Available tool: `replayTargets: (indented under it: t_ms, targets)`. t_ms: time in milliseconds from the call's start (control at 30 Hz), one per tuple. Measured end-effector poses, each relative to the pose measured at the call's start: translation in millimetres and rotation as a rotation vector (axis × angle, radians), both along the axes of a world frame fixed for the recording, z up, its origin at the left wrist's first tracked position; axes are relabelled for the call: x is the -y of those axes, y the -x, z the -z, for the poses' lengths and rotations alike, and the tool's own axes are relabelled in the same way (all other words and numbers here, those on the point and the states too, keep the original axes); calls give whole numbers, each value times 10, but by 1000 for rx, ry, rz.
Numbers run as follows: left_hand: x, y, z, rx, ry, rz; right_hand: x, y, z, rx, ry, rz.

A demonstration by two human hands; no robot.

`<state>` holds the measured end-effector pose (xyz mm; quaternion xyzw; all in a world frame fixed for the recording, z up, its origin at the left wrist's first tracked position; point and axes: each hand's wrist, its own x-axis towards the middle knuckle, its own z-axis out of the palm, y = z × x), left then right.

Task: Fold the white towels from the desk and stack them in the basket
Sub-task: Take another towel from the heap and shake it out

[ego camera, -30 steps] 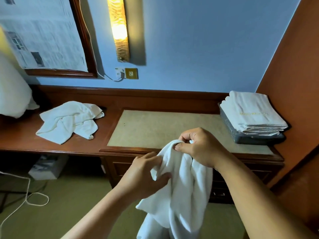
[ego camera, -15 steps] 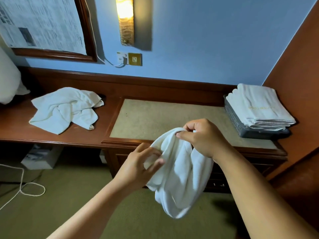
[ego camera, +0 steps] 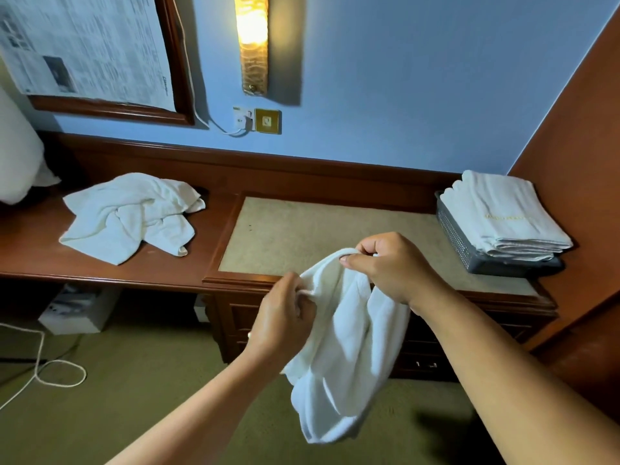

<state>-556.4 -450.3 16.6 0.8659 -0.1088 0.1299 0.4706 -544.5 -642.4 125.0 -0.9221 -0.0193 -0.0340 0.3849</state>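
both hands pinch the top edge of a limp white terry towel (ego camera: 345,350) held in the air before the wooden worktop (ego camera: 110,273); left hand (ego camera: 285,320) lower, right hand (ego camera: 389,266) higher; crumpled white towel heap (ego camera: 131,216) on worktop's left; dark mesh basket (ego camera: 459,239) at right holds folded white towels (ego camera: 503,213).

Gold stitched lettering is running across the top folded towel (ego camera: 500,209) in the basket (ego camera: 454,234), but it is showing too blurred to read. Fine print is covering the framed newspaper sheet (ego camera: 90,45), too small to make out.
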Motion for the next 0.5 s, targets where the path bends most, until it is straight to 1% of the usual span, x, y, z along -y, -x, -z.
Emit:
replayTargets:
  t_ms: [67,167,200,267,367,433,500]
  targets:
    - [-154,-114,-87,-46,18,-72,52,-61,29,19,32,-6]
    - [-556,-358,-232,-43,-18,-177,289,-211,163,153,164,76]
    - [-719,-444,-274,-19,-70,-209,436,-253,226,184,201,135]
    - [-1104,-624,-294,22,-267,-231,793,-290,380,176,253,262]
    - [-1778,-793,-193,10,-561,-111,1285,-243,595,145,257,459]
    - [-2142,-795,-90,-6,-711,22,1473,-217,675,124,189,595]
    - [-2320,-727,-2,15,-796,184,1495,-211,738,120,165,635]
